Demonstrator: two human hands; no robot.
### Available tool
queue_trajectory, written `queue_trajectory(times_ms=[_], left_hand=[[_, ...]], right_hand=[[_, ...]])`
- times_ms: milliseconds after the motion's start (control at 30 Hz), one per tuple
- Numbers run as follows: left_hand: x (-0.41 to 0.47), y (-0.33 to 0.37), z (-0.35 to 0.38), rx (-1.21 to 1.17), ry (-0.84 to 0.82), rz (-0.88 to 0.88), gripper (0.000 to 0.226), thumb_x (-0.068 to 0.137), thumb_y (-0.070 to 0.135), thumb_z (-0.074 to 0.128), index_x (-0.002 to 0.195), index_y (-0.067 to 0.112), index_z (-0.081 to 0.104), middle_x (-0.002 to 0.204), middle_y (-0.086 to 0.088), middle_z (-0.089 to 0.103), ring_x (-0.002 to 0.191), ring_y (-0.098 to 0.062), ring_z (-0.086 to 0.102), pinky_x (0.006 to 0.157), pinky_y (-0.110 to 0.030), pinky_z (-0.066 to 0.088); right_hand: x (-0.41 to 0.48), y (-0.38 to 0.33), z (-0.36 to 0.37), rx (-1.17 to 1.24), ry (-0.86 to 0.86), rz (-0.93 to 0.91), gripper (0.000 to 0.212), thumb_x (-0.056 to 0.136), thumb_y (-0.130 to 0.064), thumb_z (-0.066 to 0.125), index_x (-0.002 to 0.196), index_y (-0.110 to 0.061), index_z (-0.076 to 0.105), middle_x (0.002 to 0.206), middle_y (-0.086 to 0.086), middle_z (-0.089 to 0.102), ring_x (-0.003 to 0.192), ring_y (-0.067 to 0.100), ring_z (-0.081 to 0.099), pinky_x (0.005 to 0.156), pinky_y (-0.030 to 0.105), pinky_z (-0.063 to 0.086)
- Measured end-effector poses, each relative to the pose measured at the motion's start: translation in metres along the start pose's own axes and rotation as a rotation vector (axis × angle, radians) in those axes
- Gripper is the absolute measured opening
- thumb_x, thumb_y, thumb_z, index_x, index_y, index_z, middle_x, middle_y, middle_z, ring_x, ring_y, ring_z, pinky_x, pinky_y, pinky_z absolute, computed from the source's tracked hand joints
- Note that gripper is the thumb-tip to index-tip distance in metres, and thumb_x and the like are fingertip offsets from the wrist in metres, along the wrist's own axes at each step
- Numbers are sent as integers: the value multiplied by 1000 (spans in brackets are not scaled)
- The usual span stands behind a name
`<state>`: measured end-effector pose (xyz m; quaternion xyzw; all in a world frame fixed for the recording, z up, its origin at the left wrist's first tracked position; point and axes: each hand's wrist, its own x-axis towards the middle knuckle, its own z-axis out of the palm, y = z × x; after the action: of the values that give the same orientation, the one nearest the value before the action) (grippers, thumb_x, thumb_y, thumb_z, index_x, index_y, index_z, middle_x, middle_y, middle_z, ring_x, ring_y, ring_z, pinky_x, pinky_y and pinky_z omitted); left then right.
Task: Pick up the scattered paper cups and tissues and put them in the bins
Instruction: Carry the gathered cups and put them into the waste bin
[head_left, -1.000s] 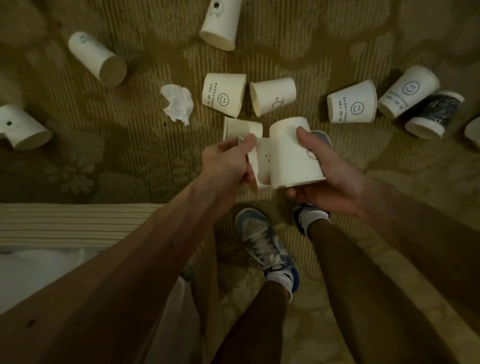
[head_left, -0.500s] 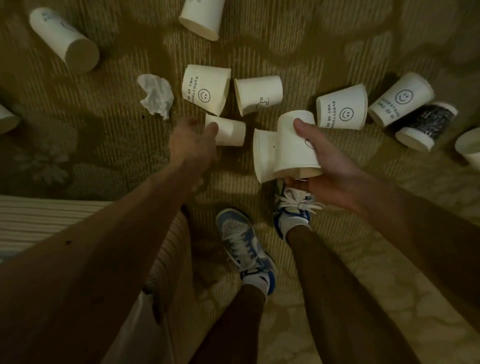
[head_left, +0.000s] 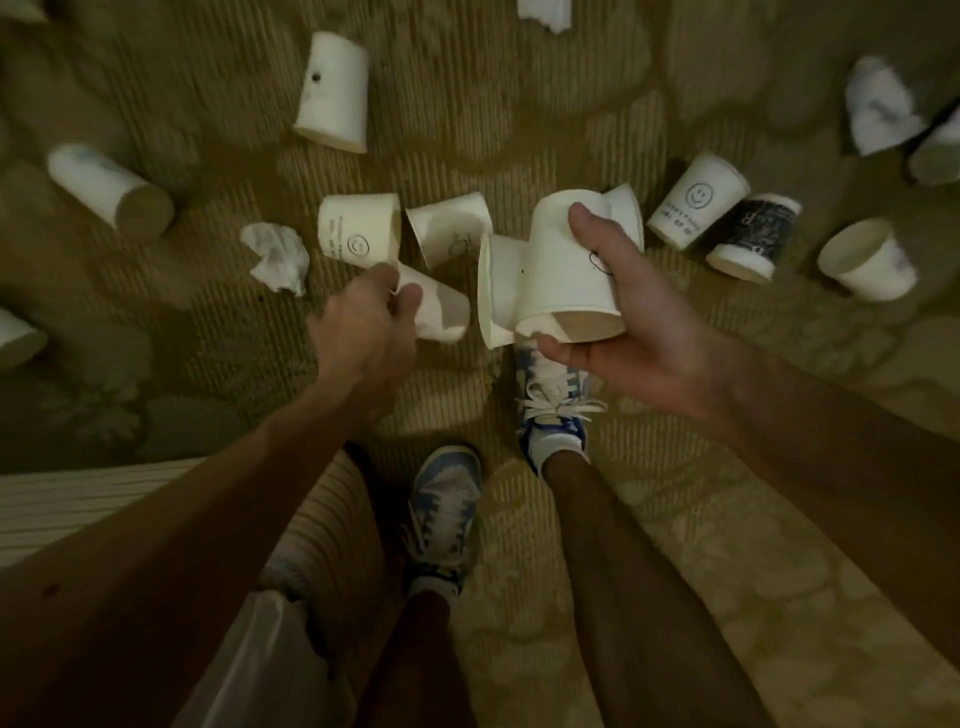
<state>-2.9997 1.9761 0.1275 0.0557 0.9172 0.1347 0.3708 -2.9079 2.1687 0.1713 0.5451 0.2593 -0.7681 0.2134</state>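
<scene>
White paper cups lie scattered on a patterned carpet. My right hand grips a large white cup, and a second cup sits sideways against it. My left hand reaches down and pinches the end of a small cup lying on its side. Just beyond are a smiley cup and another cup. A crumpled tissue lies to the left of them. To the right are a smiley cup, a black cup and an open cup. No bin is in view.
Farther out lie a tall cup, a cup at the left, one at the left edge, a tissue at the top right and another at the top edge. My shoes stand below. A striped edge lies at the lower left.
My left hand let go of the cups held in my right hand, dropped to the floor and closed on the small cup. The view has shifted forward and to the right.
</scene>
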Motion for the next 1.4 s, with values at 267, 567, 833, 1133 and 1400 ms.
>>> queue_trajectory(times_ms=[267,567,833,1133,1400], left_hand=[[-101,111,-171,-348,-30,325,32,99,30,57,128,18,62,85,25,54,78,9,57,63,-8,42],[-364,262,-407,-342,29,900,25,96,37,57,115,27,70,90,27,68,82,4,63,63,-14,44],[-598,333,-474,-282,35,1379,12,96,29,62,91,37,69,85,28,69,80,7,63,63,-8,45],[-752,403,-427,-109,-98,1680,37,87,47,60,81,12,71,71,-3,67,64,-22,62,59,-47,48],[-861,450,-268,-200,-364,1743,32,81,53,62,94,25,72,84,20,68,86,3,64,62,-15,52]], right_hand=[[-197,-43,52,147,-81,-280,50,76,-55,64,116,-23,65,98,3,73,87,17,69,65,31,55],[-578,-57,106,167,-141,-747,43,72,-56,66,95,-22,78,98,12,74,82,23,72,61,33,57],[-794,19,66,246,-166,-1047,84,55,-61,83,124,-18,62,111,14,68,101,31,65,78,42,56],[-892,124,-29,491,-15,-1272,105,49,-61,87,134,-12,52,122,25,64,108,44,65,80,47,57],[-930,218,-161,946,27,-1292,115,36,-47,98,134,-10,50,120,24,65,110,41,62,92,57,51]])
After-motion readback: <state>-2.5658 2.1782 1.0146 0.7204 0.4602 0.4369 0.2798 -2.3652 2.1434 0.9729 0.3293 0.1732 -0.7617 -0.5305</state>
